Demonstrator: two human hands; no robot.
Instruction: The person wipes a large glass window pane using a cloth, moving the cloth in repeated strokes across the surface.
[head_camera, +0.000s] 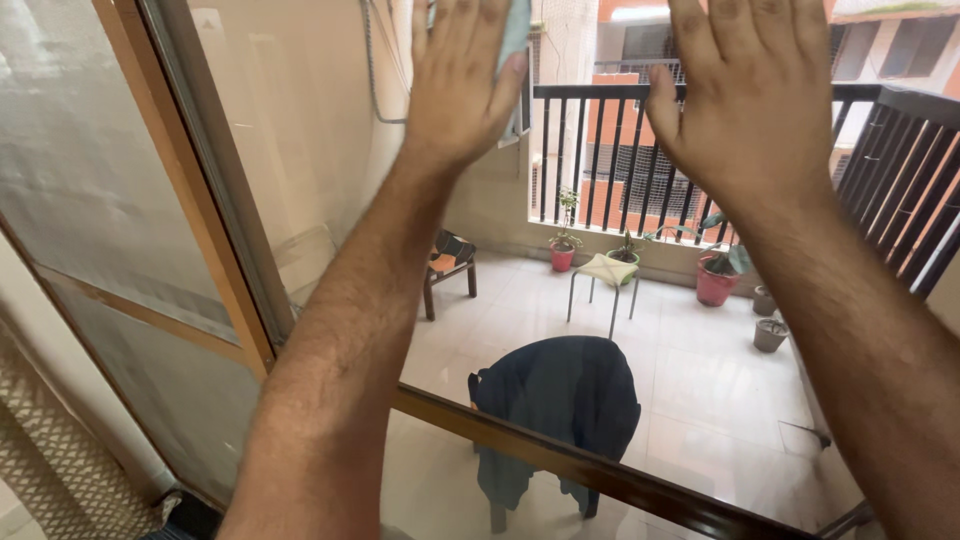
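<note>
Cloth (516, 30) against glass, balcony chair (557, 400) beyond

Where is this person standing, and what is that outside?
Most likely at a glass door of a flat, looking onto a balcony. Outside there is a dark railing, red flower pots and a chair draped with dark cloth. The left hand presses a pale cloth to the glass.
</note>
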